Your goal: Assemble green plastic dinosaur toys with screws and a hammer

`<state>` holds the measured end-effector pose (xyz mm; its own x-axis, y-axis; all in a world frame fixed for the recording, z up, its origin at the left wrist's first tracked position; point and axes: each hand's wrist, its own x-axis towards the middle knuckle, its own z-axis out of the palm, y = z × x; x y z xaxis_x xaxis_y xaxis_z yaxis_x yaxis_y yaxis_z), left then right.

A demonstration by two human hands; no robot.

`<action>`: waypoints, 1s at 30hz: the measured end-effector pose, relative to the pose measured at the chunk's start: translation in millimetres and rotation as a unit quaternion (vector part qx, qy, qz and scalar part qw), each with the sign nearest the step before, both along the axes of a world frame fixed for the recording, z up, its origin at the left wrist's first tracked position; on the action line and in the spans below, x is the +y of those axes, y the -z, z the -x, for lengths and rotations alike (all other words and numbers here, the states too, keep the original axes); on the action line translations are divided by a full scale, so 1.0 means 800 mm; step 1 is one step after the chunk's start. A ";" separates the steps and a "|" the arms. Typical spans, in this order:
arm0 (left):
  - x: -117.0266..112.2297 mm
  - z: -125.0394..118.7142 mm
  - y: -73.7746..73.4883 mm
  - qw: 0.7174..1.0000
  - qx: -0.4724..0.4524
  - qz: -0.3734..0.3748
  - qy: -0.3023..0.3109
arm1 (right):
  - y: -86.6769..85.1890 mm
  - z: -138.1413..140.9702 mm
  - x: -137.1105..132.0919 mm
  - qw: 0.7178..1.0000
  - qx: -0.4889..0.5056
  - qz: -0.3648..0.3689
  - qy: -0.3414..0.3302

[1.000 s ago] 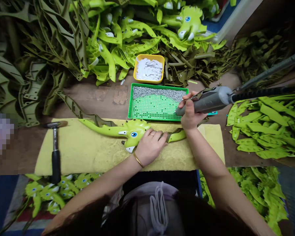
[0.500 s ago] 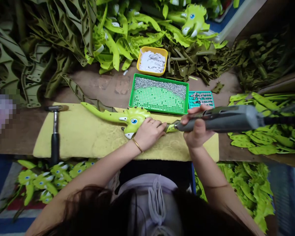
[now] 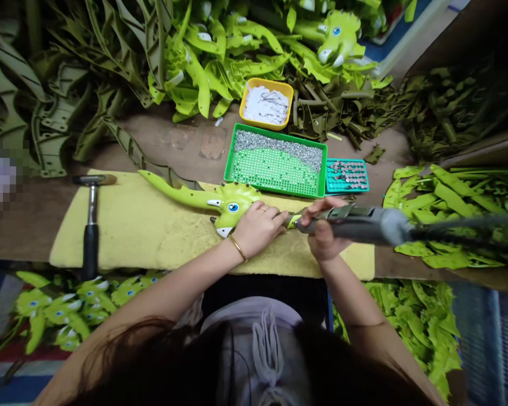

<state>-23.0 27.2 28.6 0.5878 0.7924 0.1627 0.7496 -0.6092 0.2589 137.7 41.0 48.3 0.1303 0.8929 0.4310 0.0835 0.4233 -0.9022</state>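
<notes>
A lime-green plastic toy dinosaur (image 3: 232, 206) with a blue eye and white horns lies on a yellow cloth pad (image 3: 131, 237). My left hand (image 3: 258, 228) is closed over the toy's right portion and holds it down. My right hand (image 3: 325, 239) grips a grey electric screwdriver (image 3: 347, 223), its tip pointing left onto the toy's green end just beyond my left fingers. The exact contact at the tip is too small to make out. A dark olive strip (image 3: 173, 177) lies behind the toy, partly hidden by it.
A hammer (image 3: 92, 225) lies on the pad's left side. Behind the pad stand a green tray (image 3: 275, 189) of screws, a teal tray (image 3: 347, 189) of small round pieces and a yellow bin (image 3: 288, 118). Olive parts (image 3: 51, 113) and green parts (image 3: 449, 197) are heaped around.
My right hand and the electric screwdriver have moved a little left and down, with the tip closer to my left fingers. My left hand stays on the toy; the view has shifted slightly.
</notes>
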 end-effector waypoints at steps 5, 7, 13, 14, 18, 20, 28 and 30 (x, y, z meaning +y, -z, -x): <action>0.001 0.001 -0.002 1.000 -0.007 -0.008 -0.001 | -0.015 0.017 0.083 0.984 0.059 -0.089 0.142; 0.001 0.002 -0.002 1.000 -0.012 -0.009 -0.001 | -0.007 0.022 0.108 0.982 0.053 -0.082 0.159; 0.000 0.002 -0.001 1.000 -0.014 -0.006 0.000 | 0.013 0.027 0.117 0.984 0.103 -0.074 0.124; 0.000 0.003 -0.001 1.000 -0.014 -0.007 -0.001 | 0.013 0.027 0.115 0.984 0.109 -0.072 0.120; -0.001 0.003 -0.002 1.000 -0.010 -0.012 0.000 | 0.009 0.028 0.111 0.986 0.110 -0.057 0.115; -0.002 0.003 -0.002 1.000 -0.011 -0.017 0.000 | 0.008 0.028 0.111 0.986 0.112 -0.054 0.110; -0.001 0.003 -0.001 1.000 -0.005 -0.005 0.001 | 0.012 0.028 0.110 0.984 0.137 -0.077 0.081; -0.001 0.003 -0.001 1.000 0.000 0.005 0.002 | 0.012 0.028 0.110 0.985 0.130 -0.068 0.088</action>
